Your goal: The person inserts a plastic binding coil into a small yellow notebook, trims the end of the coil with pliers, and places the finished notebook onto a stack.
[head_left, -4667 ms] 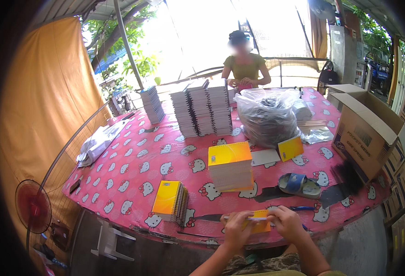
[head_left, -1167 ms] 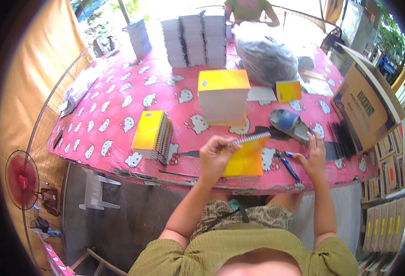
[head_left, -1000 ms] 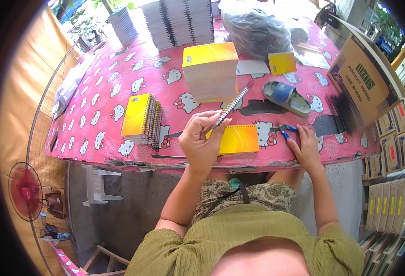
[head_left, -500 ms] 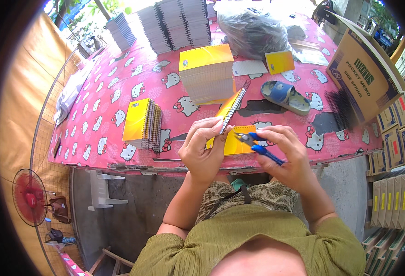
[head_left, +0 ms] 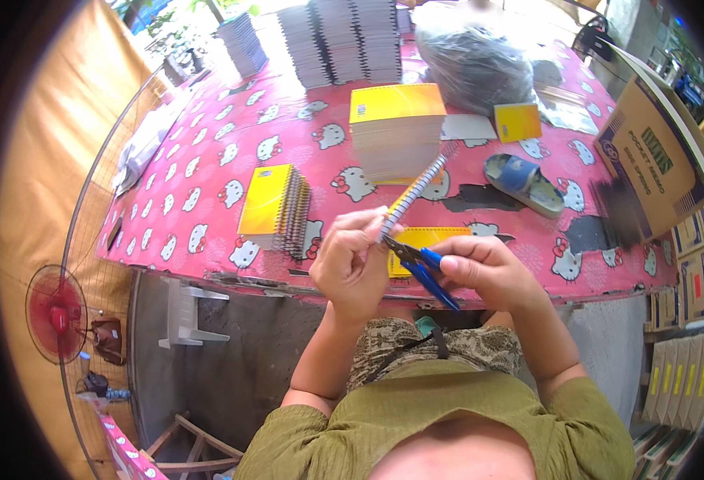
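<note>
My left hand (head_left: 352, 260) grips a yellow spiral notebook (head_left: 417, 190) near its lower end, holding it tilted above the table with the wire coil toward the right. Blue-handled cutting pliers (head_left: 420, 274) are in my right hand (head_left: 488, 270), their handles spread. The dark jaws touch or nearly touch the coil's lower end beside my left fingertips; whether wire is between them I cannot tell. Beneath my hands lies another yellow notebook (head_left: 432, 237) on the table. A tall stack of yellow-covered pads (head_left: 396, 136) stands just beyond, and a shorter stack of spiral notebooks (head_left: 268, 210) is to the left.
The pink patterned tablecloth (head_left: 200, 188) has torn dark patches. Toward the back are tall notebook piles (head_left: 340, 44) and a grey plastic bag (head_left: 476, 60). A blue slipper (head_left: 524, 184), a small yellow notebook (head_left: 517, 122) and an open carton (head_left: 656, 152) occupy the right side.
The pliers have moved left from beside the notebook to the lower end of its coil, handles now pointing lower. The whole view has shifted slightly, while my left hand keeps its hold.
</note>
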`<action>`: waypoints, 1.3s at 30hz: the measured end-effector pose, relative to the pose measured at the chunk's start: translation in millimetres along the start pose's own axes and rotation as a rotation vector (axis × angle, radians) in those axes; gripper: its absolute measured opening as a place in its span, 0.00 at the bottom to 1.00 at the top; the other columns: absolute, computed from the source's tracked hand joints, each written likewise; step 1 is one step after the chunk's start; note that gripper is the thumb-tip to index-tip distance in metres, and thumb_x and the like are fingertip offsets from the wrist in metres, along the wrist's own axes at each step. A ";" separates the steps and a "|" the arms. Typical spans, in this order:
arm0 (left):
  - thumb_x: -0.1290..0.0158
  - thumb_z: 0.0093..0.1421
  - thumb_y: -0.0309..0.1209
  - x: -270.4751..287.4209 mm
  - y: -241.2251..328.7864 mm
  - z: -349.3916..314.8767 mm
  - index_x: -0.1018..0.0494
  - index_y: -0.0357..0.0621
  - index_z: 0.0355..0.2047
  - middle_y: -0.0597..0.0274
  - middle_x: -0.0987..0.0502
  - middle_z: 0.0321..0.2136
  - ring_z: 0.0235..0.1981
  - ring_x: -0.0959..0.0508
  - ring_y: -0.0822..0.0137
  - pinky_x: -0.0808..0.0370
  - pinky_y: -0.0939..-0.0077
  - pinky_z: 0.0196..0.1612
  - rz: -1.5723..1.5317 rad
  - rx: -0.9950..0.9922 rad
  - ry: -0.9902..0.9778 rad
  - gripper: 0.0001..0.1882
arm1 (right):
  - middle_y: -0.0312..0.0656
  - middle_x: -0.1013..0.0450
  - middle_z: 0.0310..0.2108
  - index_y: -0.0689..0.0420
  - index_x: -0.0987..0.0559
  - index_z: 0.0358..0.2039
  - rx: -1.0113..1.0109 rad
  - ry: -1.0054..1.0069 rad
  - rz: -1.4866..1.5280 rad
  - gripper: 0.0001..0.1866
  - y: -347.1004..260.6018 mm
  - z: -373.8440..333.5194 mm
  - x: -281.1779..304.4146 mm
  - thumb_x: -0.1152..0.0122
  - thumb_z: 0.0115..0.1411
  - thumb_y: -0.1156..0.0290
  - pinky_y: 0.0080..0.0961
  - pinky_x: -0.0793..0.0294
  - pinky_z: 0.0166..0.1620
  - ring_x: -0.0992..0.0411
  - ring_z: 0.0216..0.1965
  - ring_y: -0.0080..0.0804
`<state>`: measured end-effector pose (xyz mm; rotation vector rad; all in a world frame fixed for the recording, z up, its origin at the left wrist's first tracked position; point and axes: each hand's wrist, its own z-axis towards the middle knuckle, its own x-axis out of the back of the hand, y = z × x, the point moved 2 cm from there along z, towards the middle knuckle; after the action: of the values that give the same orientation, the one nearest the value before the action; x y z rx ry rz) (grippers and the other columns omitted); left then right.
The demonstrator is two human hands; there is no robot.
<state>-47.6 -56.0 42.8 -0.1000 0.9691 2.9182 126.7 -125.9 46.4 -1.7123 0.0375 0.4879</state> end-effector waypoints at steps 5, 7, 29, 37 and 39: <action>0.44 0.60 0.25 98.9 -52.5 50.0 0.39 0.45 0.21 0.60 0.25 0.29 0.30 0.28 0.75 0.29 0.79 0.38 -0.096 0.228 0.612 0.15 | 0.43 0.27 0.41 0.60 0.27 0.48 0.275 0.633 -0.591 0.19 12.2 -23.7 58.3 0.41 0.59 0.67 0.28 0.29 0.45 0.28 0.40 0.31; 0.44 0.60 0.25 141.7 -85.6 44.8 0.38 0.43 0.22 0.61 0.26 0.29 0.30 0.30 0.76 0.31 0.80 0.39 0.077 0.364 0.619 0.14 | 0.47 0.28 0.40 0.60 0.27 0.49 0.397 0.948 -1.092 0.20 33.2 -39.0 99.3 0.39 0.57 0.67 0.35 0.33 0.49 0.30 0.44 0.40; 0.47 0.59 0.25 187.8 -144.3 6.1 0.33 0.35 0.37 0.58 0.27 0.37 0.38 0.27 0.70 0.29 0.76 0.43 0.448 0.463 0.577 0.08 | 0.60 0.25 0.37 0.63 0.24 0.32 -0.346 1.338 -1.566 0.19 -8.8 -69.6 326.1 0.31 0.48 0.61 0.46 0.27 0.43 0.26 0.40 0.57; 0.45 0.55 0.25 6.0 -44.1 24.4 0.29 0.41 0.43 0.51 0.31 0.50 0.51 0.28 0.56 0.33 0.65 0.54 0.344 0.149 -0.419 0.14 | 0.52 0.31 0.27 0.62 0.26 0.29 0.232 1.293 -1.787 0.09 -26.9 -86.1 317.5 0.38 0.51 0.71 0.45 0.32 0.41 0.30 0.35 0.55; 0.43 0.54 0.27 -32.5 -67.9 -13.6 0.26 0.41 0.41 0.49 0.29 0.47 0.47 0.27 0.53 0.30 0.65 0.49 0.407 0.379 -0.709 0.13 | 0.56 0.27 0.37 0.61 0.22 0.38 0.273 1.059 -1.654 0.12 -30.8 -47.0 247.9 0.47 0.51 0.80 0.41 0.30 0.43 0.28 0.39 0.52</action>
<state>-9.1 -11.2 -5.8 1.1745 1.4612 2.6284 374.9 -103.7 -3.4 -1.0396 -0.4857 -1.5437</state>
